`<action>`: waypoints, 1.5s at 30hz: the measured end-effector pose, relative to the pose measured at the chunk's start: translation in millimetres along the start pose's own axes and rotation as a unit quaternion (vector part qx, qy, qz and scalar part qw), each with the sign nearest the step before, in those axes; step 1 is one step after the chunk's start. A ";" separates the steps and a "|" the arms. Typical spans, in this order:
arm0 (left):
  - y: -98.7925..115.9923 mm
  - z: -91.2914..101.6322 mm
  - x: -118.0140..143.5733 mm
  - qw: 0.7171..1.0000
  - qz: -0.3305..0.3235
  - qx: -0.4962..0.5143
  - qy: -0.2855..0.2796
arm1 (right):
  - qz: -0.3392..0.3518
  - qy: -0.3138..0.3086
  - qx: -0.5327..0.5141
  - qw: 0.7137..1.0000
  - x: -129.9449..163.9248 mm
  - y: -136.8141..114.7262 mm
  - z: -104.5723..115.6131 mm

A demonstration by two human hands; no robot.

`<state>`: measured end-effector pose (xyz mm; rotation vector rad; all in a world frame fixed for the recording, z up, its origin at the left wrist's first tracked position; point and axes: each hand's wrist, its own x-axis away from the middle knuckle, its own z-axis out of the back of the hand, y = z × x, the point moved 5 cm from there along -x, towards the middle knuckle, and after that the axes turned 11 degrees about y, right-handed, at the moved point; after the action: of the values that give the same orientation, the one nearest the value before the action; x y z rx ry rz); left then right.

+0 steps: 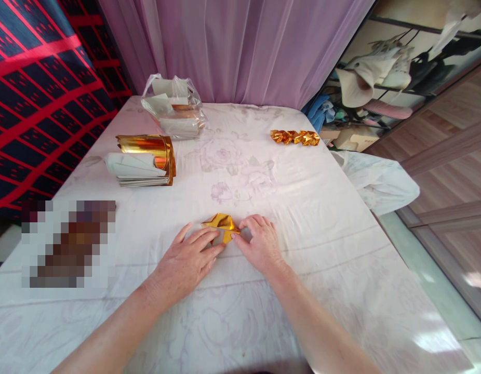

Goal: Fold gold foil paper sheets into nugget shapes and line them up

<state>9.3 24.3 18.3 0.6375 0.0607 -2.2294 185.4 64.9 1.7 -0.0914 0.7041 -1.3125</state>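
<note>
A piece of shiny gold paper point(224, 222), folded into a small pointed shape with a raised middle, lies on the tablecloth between my hands. My left hand point(189, 254) holds its left and near side, with some fingers on the paper and the others spread over the cloth. At the right end, my right hand point(263, 241) pinches the paper between thumb and curled fingers. The paper's underside and the parts under my fingertips are hidden.
A stack of gold and white paper sheets point(143, 169) curls at the left. Behind it stands a clear plastic bag point(178, 111) of more sheets. Several folded gold pieces point(295, 137) form a row at the back right. A blurred patch point(69, 244) covers something at left.
</note>
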 end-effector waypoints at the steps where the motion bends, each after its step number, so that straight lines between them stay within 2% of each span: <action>1: -2.1 0.3 0.5 1.000 -0.006 0.007 0.001 | 0.000 0.000 -0.001 1.000 0.1 0.3 -0.2; 10: -9.6 0.2 2.4 0.999 -0.011 0.053 0.001 | 0.005 0.001 0.001 1.000 1.5 -0.1 -0.8; 14: -14.7 -0.9 4.0 0.996 0.001 0.084 0.018 | 0.040 -0.003 -0.013 0.999 3.1 -3.6 -1.6; 20: -23.4 3.6 2.2 0.990 0.034 0.112 0.075 | 0.097 -0.006 -0.030 0.995 4.8 -8.7 -2.6; 24: -31.1 10.9 -0.9 0.987 0.080 0.063 0.122 | 0.106 -0.001 -0.038 0.994 4.9 -9.7 -1.6; 27: -38.0 8.8 0.2 0.990 0.103 0.015 0.095 | 0.106 -0.009 -0.051 0.993 5.1 -9.4 -1.0; 30: -41.2 2.2 3.3 0.994 0.100 0.004 0.034 | 0.104 -0.024 -0.065 0.992 4.7 -8.8 0.2; 33: -41.6 -0.5 5.6 0.995 0.102 0.001 0.006 | 0.104 -0.041 -0.076 0.991 3.8 -8.4 1.9; 45: -39.1 0.3 3.9 0.994 0.106 0.011 0.023 | 0.097 -0.032 -0.050 0.993 5.5 -2.8 -1.8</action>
<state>-20.9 48.1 10.6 0.6754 -0.0091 -2.0141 182.5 59.8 -0.8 -0.1412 0.7057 -1.0835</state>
